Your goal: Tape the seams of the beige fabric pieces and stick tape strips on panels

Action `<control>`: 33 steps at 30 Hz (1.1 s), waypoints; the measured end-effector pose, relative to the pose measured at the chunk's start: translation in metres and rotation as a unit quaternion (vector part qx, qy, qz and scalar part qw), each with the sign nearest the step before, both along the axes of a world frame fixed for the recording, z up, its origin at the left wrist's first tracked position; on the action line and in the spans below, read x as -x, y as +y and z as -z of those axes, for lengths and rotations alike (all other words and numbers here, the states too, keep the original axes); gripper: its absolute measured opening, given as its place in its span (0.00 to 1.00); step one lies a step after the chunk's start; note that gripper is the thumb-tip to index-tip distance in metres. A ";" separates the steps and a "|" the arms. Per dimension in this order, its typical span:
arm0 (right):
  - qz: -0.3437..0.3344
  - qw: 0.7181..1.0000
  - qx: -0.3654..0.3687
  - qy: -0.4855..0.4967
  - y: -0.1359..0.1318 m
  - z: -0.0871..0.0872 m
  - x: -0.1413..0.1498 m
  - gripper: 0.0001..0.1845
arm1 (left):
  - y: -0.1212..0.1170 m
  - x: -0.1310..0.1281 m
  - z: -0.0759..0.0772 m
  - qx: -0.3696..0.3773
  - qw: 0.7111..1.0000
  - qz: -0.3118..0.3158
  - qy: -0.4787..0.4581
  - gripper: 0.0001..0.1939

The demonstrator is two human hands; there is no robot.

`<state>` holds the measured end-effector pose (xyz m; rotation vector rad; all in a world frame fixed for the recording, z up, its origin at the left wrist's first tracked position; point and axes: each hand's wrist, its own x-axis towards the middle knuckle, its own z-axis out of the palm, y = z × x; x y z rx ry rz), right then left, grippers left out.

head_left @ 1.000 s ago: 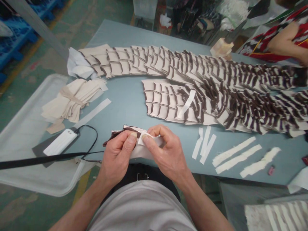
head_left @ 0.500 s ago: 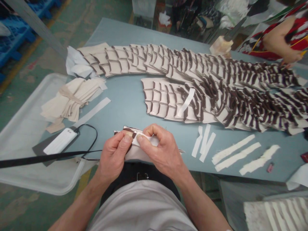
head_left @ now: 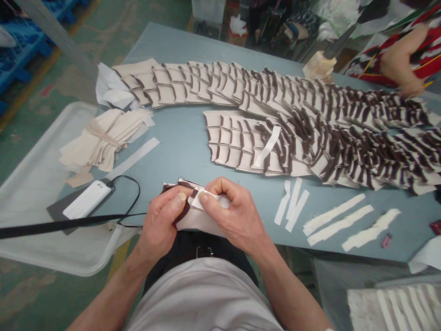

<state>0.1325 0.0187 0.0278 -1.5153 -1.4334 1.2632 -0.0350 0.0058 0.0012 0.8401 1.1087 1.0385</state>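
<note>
Close to my body, at the table's near edge, both hands grip a cream fabric piece (head_left: 198, 219) with dark brown edging. My left hand (head_left: 163, 220) is closed, thumb and forefinger pinching the brown-edged part. Against the cloth, my right hand (head_left: 234, 214) pinches a small white strip (head_left: 198, 201) between thumb and bent forefinger. Part of the fabric is hidden under my fingers. Beyond my hands lies a shorter row of overlapping cream pieces with brown edges (head_left: 229, 140), with a loose white strip (head_left: 268, 146) on it.
A longer row of such pieces (head_left: 175, 85) lies farther back. Left are a tied cream bundle (head_left: 103, 135), a white power bank (head_left: 87, 200) with a black cable, and a white plastic tub (head_left: 44, 151). White strips (head_left: 298, 204) lie right. A co-worker's arm (head_left: 401, 62) reaches in at far right.
My left thumb has drawn back slightly left from the white strip, and more of the brown edging shows. My right hand keeps its pinch. The co-worker's hand has shifted slightly.
</note>
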 end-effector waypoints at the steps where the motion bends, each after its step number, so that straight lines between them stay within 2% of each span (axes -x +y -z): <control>1: 0.002 1.000 -0.004 -0.005 0.000 0.000 0.000 0.13 | 0.000 0.000 0.001 0.012 1.000 0.003 -0.012 0.18; 4: 0.008 1.000 -0.022 -0.019 0.000 0.002 0.000 0.12 | -0.001 0.002 0.007 0.032 0.999 0.013 -0.034 0.13; 9: 0.011 0.999 -0.031 -0.019 -0.001 0.005 0.003 0.12 | -0.003 0.001 0.015 0.014 1.000 -0.005 -0.021 0.09; 14: 0.009 1.000 -0.017 -0.011 -0.002 0.007 0.006 0.13 | -0.003 -0.001 0.014 0.007 1.000 -0.022 0.021 0.06; 17: 0.017 1.000 -0.008 -0.002 -0.002 0.010 0.008 0.14 | -0.004 -0.003 0.010 -0.015 0.996 -0.025 0.084 0.05; 23: 0.047 0.997 0.038 0.043 -0.005 0.022 0.018 0.15 | -0.005 -0.016 -0.007 -0.097 0.960 -0.058 0.254 0.05; 27: 0.053 0.991 0.063 0.110 -0.006 0.026 0.027 0.12 | -0.005 -0.025 -0.006 -0.186 0.921 -0.084 0.331 0.05; 30: 0.036 0.984 0.085 0.153 -0.005 0.026 0.031 0.12 | -0.007 -0.027 -0.001 -0.254 0.897 -0.106 0.346 0.06; 33: 0.010 0.975 0.129 0.183 -0.004 0.025 0.030 0.10 | -0.007 -0.022 0.004 -0.264 0.905 -0.110 0.315 0.07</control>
